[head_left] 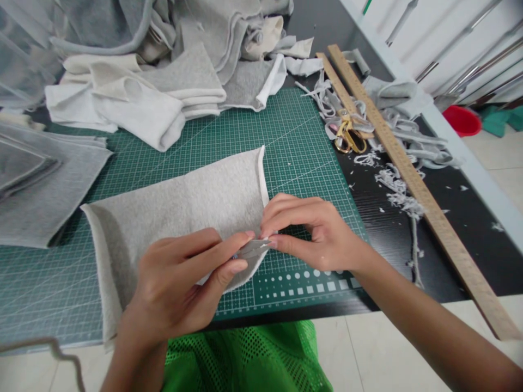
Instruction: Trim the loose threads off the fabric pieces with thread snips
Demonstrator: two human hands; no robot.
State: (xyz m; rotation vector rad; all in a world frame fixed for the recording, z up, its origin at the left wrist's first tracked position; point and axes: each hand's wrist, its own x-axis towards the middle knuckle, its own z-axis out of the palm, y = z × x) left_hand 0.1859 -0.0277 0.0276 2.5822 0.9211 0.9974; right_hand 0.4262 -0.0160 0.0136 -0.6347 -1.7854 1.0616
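A light grey fabric piece (196,190) with rolled, paler edges lies on the green cutting mat (302,163). Over its lower right part, my left hand (183,277) is closed, thumb and forefinger pinching a small flat grey piece (252,249) with a whitish tip. A speck of blue shows by the left fingertips. My right hand (306,231) is closed too, its thumb and fingers pinched at the tip of that small piece, beside the fabric's right edge. The exact kind of the small piece is unclear, and the fingers hide part of it.
Folded grey and white fabric (134,103) is heaped at the back, with a dark grey stack (44,179) at left. Gold-handled scissors (347,136), a long wooden ruler (408,174) and fabric scraps (404,201) lie at right. A red basin (461,121) stands beyond the table.
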